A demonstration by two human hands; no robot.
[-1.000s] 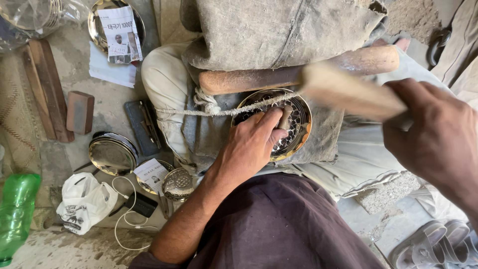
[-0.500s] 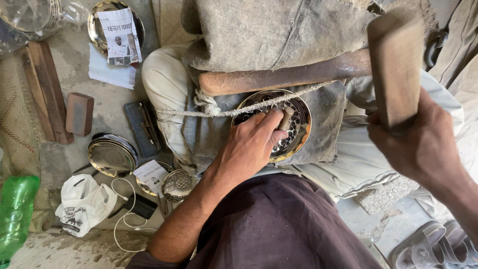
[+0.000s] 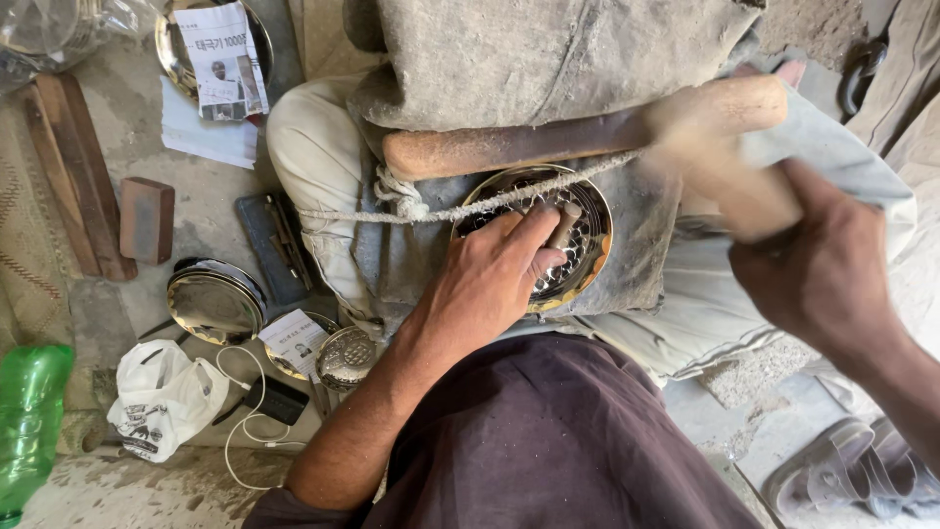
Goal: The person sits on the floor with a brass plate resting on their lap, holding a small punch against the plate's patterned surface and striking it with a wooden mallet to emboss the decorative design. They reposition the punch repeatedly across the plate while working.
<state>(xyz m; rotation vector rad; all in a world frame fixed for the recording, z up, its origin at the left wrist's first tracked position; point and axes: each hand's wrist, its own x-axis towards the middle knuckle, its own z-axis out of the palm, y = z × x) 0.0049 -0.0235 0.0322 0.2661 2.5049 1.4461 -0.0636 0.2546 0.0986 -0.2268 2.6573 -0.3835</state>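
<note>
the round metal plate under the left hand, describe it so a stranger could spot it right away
Start at the long wooden bar lying across the lap, with a rope strung just below it. Under the rope lies the round metal plate, pressed by the left hand. Unlike the smooth shiny plate on the floor, its face is covered in punched pattern.
</note>
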